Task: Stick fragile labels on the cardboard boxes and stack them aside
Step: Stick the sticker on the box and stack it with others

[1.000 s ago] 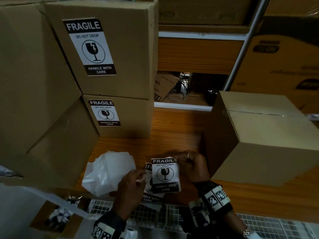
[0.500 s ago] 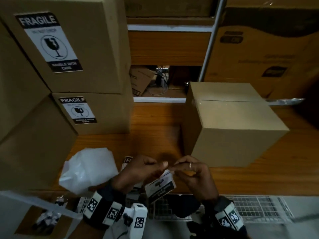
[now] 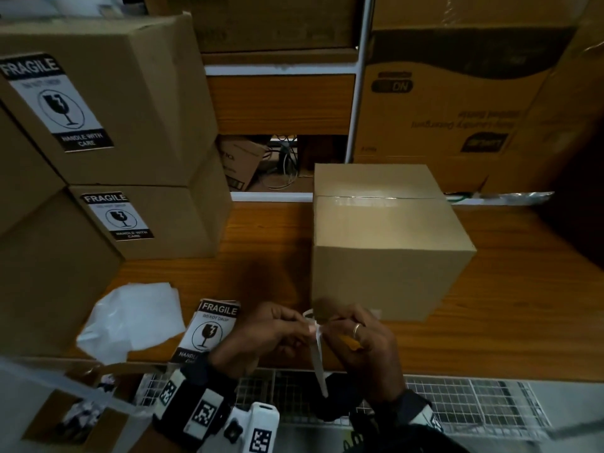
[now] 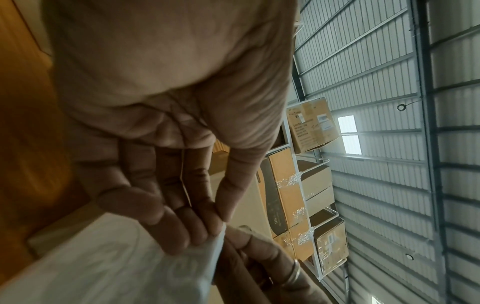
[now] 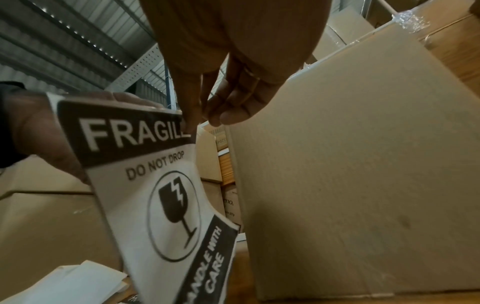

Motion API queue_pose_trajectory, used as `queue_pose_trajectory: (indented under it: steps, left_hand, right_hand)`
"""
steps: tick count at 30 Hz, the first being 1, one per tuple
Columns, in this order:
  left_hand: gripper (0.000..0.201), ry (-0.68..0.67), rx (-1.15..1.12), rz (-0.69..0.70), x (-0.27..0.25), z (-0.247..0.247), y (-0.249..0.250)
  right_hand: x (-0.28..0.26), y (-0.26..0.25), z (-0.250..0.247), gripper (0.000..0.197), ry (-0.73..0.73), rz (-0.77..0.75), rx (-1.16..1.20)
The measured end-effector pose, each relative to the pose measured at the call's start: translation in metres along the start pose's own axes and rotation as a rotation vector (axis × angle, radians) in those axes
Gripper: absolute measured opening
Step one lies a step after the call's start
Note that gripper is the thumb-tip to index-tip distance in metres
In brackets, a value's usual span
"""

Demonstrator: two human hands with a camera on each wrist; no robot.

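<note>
Print on label (image 5: 166, 205) shows only from right wrist.

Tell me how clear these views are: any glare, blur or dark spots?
Head view: dim, box lit, tape glare on top, edges bowed. Left wrist: hand near and soft, bright roof behind. Right wrist: label text readable, slightly blurred at its lower end.

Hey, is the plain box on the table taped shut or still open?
Shut. The plain box has its top flaps closed flat, with clear tape along the seam. It carries no visible fragile label.
</note>
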State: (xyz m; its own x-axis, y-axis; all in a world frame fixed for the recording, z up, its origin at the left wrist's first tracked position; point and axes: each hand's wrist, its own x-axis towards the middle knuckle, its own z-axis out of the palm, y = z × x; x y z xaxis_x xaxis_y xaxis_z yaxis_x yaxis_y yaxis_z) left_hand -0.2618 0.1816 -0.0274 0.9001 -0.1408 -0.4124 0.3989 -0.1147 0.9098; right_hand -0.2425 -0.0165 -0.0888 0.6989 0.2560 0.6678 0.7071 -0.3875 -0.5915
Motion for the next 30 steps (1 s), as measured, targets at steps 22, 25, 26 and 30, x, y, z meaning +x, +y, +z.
queue_pose_trajectory:
  steps: [22,25,26,30]
  left_hand:
    - [0.025,0.249,-0.077,0.022,-0.004,-0.007,-0.006]
    - [0.034,0.223,-0.070,0.023,-0.012,-0.009,-0.007]
    - [0.035,0.215,-0.074,0.027,-0.014,-0.010,-0.008]
    - [0.037,0.245,-0.102,0.048,-0.019,-0.024,-0.015]
  right_hand:
    - [0.002,0.003,-0.006,0.015,-0.241,-0.086,0.245]
    - [0.001,0.007,0.006,0.020,-0.244,-0.115,0.214]
    - [0.001,0.006,0.010,0.019,-0.246,-0.105,0.207]
    - [0.002,-0.002,0.018,0.030,-0.202,-0.104,0.113]
